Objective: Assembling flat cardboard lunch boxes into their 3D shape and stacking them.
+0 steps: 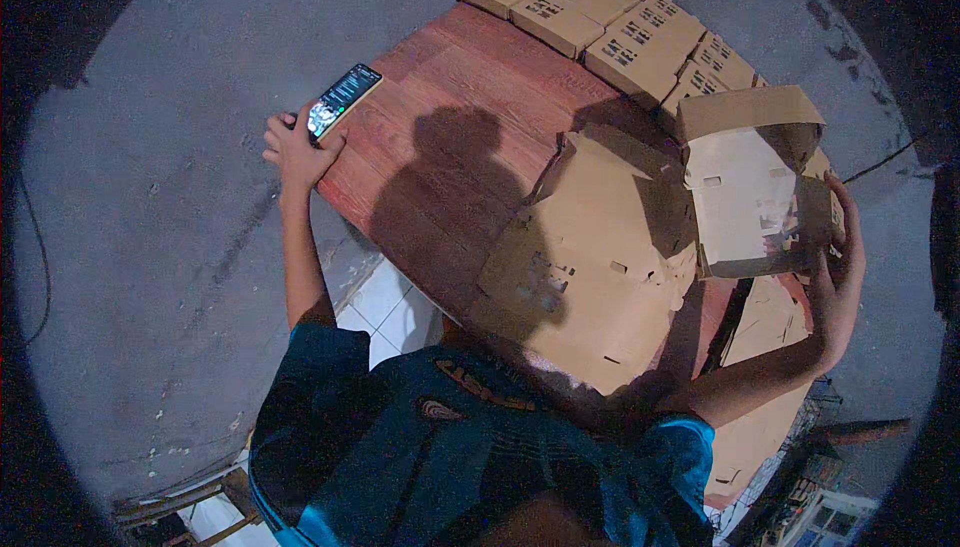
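At the far left corner of the wooden-topped table, my left hand (302, 152) is closed around the lower end of a smartphone (345, 97) with a lit screen. I cannot tell whether the phone rests on the tabletop. On the right, my right hand (840, 267) grips the right side of a partly folded cardboard box (740, 202), its pale inside facing up and its flaps raised. Some of those fingers are hidden by the box wall. Between my hands an unfolded cardboard blank (600, 237) with slots lies on the table, close to my body.
Several closed cardboard boxes (640, 47) with dark printing line the table's far right edge. More flat cardboard (765, 322) lies under my right forearm. The reddish tabletop (450, 57) carries my shadow. White floor tiles (385, 312) show beside the table's near left edge.
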The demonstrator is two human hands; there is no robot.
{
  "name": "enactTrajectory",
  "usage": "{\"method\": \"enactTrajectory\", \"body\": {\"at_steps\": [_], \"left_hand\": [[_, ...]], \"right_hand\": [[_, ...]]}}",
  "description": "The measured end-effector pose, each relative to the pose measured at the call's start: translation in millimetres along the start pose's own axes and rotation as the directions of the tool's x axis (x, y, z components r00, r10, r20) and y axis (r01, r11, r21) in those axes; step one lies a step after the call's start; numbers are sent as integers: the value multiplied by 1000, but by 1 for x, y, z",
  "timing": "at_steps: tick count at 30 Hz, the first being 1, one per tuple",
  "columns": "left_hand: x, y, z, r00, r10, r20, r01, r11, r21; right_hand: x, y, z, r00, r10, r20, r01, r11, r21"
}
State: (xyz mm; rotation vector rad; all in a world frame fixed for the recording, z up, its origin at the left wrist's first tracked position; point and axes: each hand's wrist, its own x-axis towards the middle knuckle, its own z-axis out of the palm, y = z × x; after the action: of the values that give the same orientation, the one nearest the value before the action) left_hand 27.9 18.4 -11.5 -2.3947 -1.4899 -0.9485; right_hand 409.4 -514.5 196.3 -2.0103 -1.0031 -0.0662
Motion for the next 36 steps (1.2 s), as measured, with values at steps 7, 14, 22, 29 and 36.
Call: {"method": "enactTrajectory", "body": {"at_steps": [7,14,22,29,36], "left_hand": [[1,-3,3,1000,16,-5,-16,999,-29],[3,1,-1,999,-1,52,1,1000,-4],[5,9,-8,993,84,82,-85,996,6],[5,7,-6,990,119,70,-121,992,23],[4,-3,1,994,114,-2,-114,993,-9]], "right_hand": [[2,8,-2,999,-52,11,53,998,-28],[1,8,0,999,-46,-11,46,998,32],[2,3,0,998,-48,36,46,996,71],[0,2,3,999,40,-27,-37,997,75],[-1,2,3,999,27,-26,-24,993,116]]}}
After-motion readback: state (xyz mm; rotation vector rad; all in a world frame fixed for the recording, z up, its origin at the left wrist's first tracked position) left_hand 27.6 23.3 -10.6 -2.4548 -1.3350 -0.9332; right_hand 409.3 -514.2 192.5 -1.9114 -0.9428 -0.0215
